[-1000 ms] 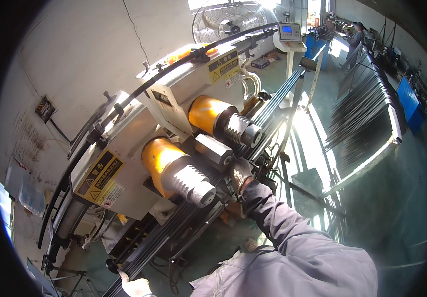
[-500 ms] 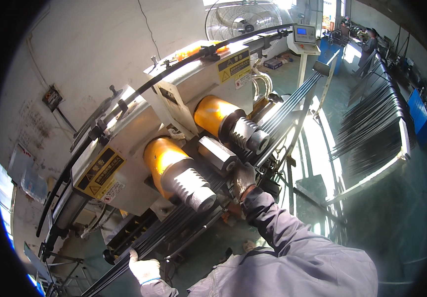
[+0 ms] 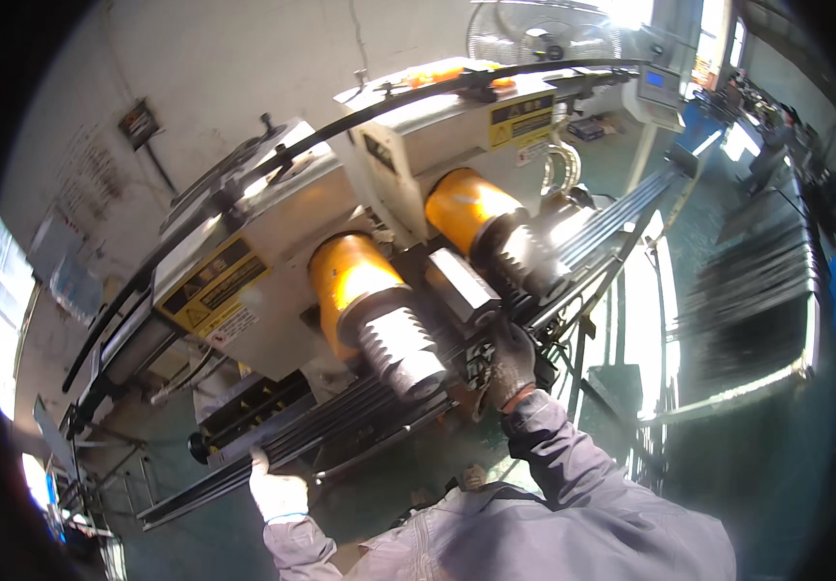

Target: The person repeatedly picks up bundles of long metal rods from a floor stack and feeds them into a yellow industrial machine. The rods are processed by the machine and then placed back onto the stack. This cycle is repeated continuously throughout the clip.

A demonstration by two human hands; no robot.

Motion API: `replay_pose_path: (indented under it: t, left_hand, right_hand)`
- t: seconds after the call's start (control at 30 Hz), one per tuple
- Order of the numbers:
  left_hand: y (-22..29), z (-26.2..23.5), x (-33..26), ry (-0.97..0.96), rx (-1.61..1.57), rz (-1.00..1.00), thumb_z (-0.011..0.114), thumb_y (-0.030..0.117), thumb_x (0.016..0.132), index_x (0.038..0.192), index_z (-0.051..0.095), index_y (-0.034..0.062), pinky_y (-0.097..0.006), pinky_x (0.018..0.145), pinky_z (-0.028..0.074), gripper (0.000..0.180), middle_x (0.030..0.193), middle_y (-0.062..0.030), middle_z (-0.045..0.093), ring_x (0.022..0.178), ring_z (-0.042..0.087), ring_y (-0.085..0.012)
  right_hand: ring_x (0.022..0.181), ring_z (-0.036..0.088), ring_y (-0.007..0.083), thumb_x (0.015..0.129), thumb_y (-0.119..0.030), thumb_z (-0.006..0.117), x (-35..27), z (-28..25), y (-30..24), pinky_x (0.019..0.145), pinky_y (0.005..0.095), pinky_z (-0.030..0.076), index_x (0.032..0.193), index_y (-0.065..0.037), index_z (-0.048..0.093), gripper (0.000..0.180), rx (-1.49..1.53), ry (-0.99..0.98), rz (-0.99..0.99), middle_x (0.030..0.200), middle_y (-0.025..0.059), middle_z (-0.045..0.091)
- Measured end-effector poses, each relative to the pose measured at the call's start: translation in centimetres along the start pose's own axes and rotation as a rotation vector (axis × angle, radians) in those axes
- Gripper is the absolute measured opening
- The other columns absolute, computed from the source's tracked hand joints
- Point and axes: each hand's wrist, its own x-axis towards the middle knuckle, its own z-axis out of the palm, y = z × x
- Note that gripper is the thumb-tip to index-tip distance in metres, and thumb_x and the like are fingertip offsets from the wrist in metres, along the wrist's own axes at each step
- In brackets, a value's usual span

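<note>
A bundle of long dark metal rods (image 3: 316, 426) runs slantwise along the front of a machine. At the bundle's lower left, my left hand (image 3: 280, 492), in a white glove, grips its near edge with the thumb on top; the other fingers are hidden. My right hand (image 3: 512, 365), in a dark, soiled glove, reaches in against the near end of a metal block (image 3: 463, 288). Its fingers curl down beside the block, and what they hold cannot be made out. Two orange cylinders with ridged metal ends, a left one (image 3: 355, 281) and a right one (image 3: 476, 208), flank the block.
Above the rods stands the machine's pale housing (image 3: 292, 310) with yellow-and-black warning labels. A curved black hose (image 3: 408, 97) crosses it. Behind are a large fan (image 3: 544, 44) and a control box (image 3: 660, 84). To the right, a rack (image 3: 757, 281) holds many thin dark rods.
The view has turned, so the machine sits farther right and the picture is blurrier. Both hands keep nearly the same places on the rods and beside the block.
</note>
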Motion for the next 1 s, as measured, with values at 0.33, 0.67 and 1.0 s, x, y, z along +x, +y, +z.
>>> replay_pose_path:
  t: [0.33, 0.67, 1.0]
  left_hand:
    - [1.7, 0.1, -4.4, -0.044, -0.261, 0.138, 0.066, 0.037, 0.117, 0.129, 0.076, 0.0002, -0.027, 0.078, 0.058, 0.04, 0.104, -0.0051, 0.083, 0.079, 0.07, -0.0151]
    - [20.6, -25.3, 0.3, 0.143, -0.495, 0.39, 0.055, 0.037, 0.12, 0.131, 0.068, -0.0019, -0.056, 0.111, 0.058, 0.043, 0.126, -0.0208, 0.077, 0.117, 0.074, -0.0396]
    - [33.9, -39.5, 1.7, 0.211, -0.312, 0.624, 0.056, 0.032, 0.12, 0.146, 0.059, 0.0021, -0.066, 0.11, 0.058, 0.04, 0.143, -0.0251, 0.068, 0.127, 0.069, -0.0475]
  right_hand:
    - [0.096, 0.073, 0.0285, 0.106, -0.021, 0.066, 0.3, -13.0, 10.9, 0.086, 0.0422, 0.058, 0.114, -0.005, 0.078, 0.022, -0.72, 0.026, -0.024, 0.102, 0.0122, 0.077]
    - [0.088, 0.075, 0.0376, 0.095, -0.015, 0.072, -13.3, -29.8, 23.3, 0.083, 0.0478, 0.062, 0.111, -0.009, 0.077, 0.018, -1.941, -0.523, -0.238, 0.088, 0.014, 0.075]
    - [0.069, 0.067, 0.0231, 0.104, -0.019, 0.067, -27.3, -18.5, 23.6, 0.063, 0.0377, 0.054, 0.095, -0.009, 0.073, 0.014, -1.358, -0.384, 0.577, 0.076, 0.006, 0.069]
